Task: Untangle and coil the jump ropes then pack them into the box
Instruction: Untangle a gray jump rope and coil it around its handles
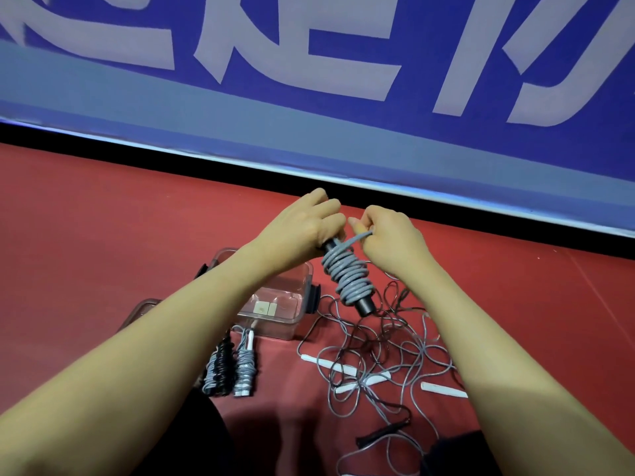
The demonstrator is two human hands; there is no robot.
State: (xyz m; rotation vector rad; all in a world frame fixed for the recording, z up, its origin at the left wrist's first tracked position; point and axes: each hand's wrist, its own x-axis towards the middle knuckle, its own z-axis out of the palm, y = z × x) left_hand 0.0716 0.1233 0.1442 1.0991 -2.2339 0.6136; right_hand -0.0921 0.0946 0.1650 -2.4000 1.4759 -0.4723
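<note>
The clear plastic box [275, 304] is taken as the landmark; it is seen open on the red floor [103, 235], partly hidden under the left forearm. A lid [137, 312] is seen just left of the box, mostly covered by that forearm. Just in front of the box, toward the person, three coiled ropes [228, 369] are laid side by side: a grey one, a black one and another grey one with white handles. Above the box's right end, the left hand [302, 225] is curled round the upper end of a black handle [364, 305], which is held off the floor and tilted down to the right. A grey rope [347, 273] is wound in many turns round this handle. The loose end of that rope is pinched by the right hand [388, 235], whose fingers are curled, just right of the left hand. To the right of the box, a tangled heap of ropes [381, 348] is spread on the floor, grey and dark cords crossing one another, with several white handles [326, 364] among them. A black handle [381, 434] is seen at the near edge of the heap. Behind the box, a blue banner [309, 115] with large pale lettering is stood along the floor.
</note>
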